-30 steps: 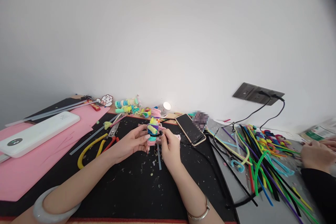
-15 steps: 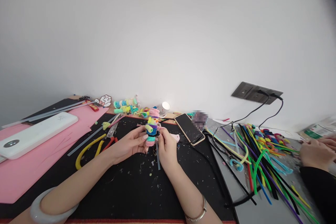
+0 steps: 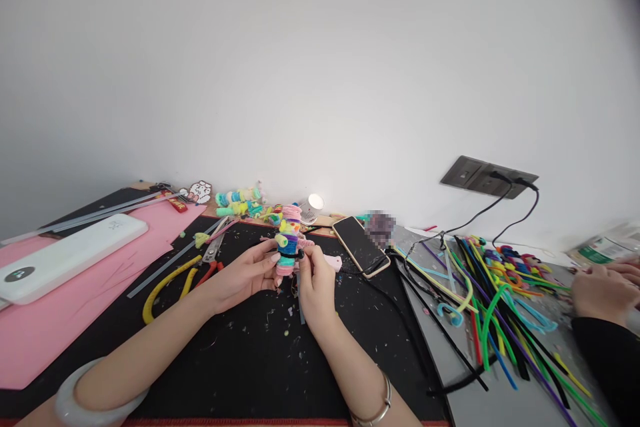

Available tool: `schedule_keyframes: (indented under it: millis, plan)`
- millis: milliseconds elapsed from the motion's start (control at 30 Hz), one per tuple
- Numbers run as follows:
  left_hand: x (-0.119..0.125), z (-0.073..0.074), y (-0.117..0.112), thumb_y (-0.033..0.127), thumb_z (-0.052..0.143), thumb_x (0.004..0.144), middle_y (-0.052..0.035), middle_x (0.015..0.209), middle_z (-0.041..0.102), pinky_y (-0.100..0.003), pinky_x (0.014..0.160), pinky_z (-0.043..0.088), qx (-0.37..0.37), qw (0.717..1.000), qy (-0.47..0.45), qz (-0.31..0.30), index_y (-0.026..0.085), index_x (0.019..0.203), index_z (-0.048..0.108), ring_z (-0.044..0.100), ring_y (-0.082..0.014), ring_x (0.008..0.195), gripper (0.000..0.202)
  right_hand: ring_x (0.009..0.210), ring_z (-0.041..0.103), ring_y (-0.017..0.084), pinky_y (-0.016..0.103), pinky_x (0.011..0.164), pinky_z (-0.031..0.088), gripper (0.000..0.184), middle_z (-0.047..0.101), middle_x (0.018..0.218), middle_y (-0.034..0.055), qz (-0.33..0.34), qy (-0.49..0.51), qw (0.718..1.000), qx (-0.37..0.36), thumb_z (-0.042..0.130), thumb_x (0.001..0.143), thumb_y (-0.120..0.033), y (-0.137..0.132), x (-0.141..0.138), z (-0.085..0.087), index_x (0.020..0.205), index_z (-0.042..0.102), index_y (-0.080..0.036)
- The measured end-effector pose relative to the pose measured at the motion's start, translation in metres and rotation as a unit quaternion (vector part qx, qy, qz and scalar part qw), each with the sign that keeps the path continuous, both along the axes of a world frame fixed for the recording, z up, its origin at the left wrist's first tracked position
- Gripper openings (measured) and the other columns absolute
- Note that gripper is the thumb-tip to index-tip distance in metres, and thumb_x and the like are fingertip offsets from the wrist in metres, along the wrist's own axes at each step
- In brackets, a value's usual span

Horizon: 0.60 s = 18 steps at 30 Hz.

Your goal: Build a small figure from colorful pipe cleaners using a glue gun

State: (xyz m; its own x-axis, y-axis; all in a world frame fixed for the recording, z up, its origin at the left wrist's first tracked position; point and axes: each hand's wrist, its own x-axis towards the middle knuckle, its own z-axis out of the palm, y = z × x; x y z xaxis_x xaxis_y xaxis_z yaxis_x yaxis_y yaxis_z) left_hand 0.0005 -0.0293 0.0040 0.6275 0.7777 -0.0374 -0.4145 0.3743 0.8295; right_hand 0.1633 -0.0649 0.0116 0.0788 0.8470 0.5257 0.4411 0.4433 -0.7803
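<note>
My left hand point(image 3: 243, 273) and my right hand point(image 3: 313, 280) hold a small upright stack of coiled pipe cleaners point(image 3: 289, 240) between them, above a black mat point(image 3: 260, 353). The stack shows pink, yellow, blue, purple and teal bands. My left fingers grip its left side. My right fingers pinch a black pipe cleaner band point(image 3: 295, 255) wrapped round its middle. A grey stick point(image 3: 301, 300) lies on the mat just below my hands.
Yellow-handled pliers point(image 3: 165, 283), scissors point(image 3: 215, 250) and a white power bank point(image 3: 65, 257) on pink paper lie at left. A phone point(image 3: 361, 245) sits right of my hands. Loose coloured pipe cleaners point(image 3: 500, 307) cover the right side, where another person's hands point(image 3: 603, 290) work.
The stack has turned slightly in my hands, and my right fingers have shifted along the black band. The view has drifted a little.
</note>
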Motion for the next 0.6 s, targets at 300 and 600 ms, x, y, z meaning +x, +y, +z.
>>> schedule_keyframes:
  millis: [300,600]
  plan:
    - [0.000,0.001,-0.003,0.028,0.071,0.086,-0.0021,0.083,0.063,-0.026,0.070,0.050,-0.035,0.999,-0.013,0.009,0.022,0.112,0.065,0.060,-0.0114,0.070,0.027,0.054,0.041,0.014,0.024,0.051,0.034,0.019,0.042,0.061,-0.0042,0.025,0.110,0.992,-0.050,0.043,0.094,-0.031,0.002,-0.002,-0.010,0.078,0.047,-0.022]
    - [0.001,0.006,-0.003,0.023,0.072,0.083,-0.0051,0.086,0.066,-0.029,0.072,0.049,-0.057,0.998,0.005,0.027,0.018,0.114,0.065,0.061,-0.0139,0.073,0.032,0.053,0.036,0.012,0.024,0.050,0.030,0.022,0.041,0.062,-0.0049,0.060,0.190,0.976,-0.091,0.045,0.095,-0.035,0.004,-0.005,-0.009,0.077,0.046,-0.022]
